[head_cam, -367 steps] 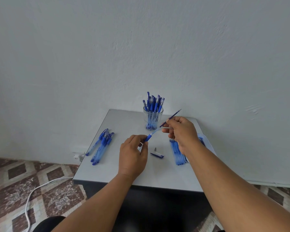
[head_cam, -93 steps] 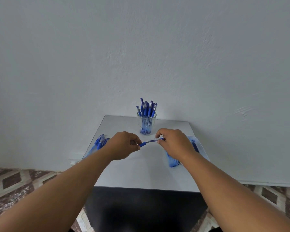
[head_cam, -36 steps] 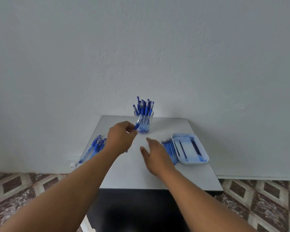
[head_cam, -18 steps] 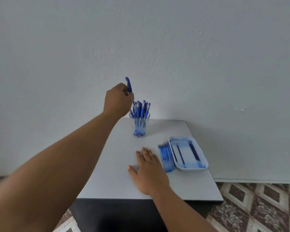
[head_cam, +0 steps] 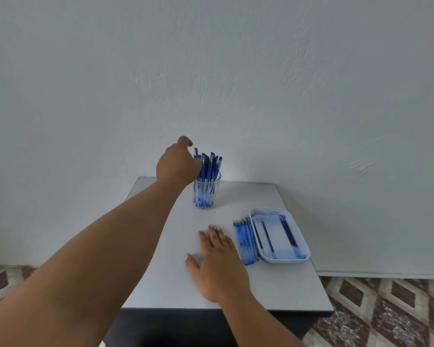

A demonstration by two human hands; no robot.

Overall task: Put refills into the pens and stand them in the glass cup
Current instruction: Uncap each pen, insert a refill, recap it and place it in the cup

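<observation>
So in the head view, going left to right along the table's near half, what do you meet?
Right hand flat on the table → row of pen barrels → white tray holding refills.

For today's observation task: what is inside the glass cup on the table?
The glass cup holds a bunch of blue pens standing upright, caps above the rim. The left hand covers the pens on the cup's left side, so an exact count is impossible.
</observation>
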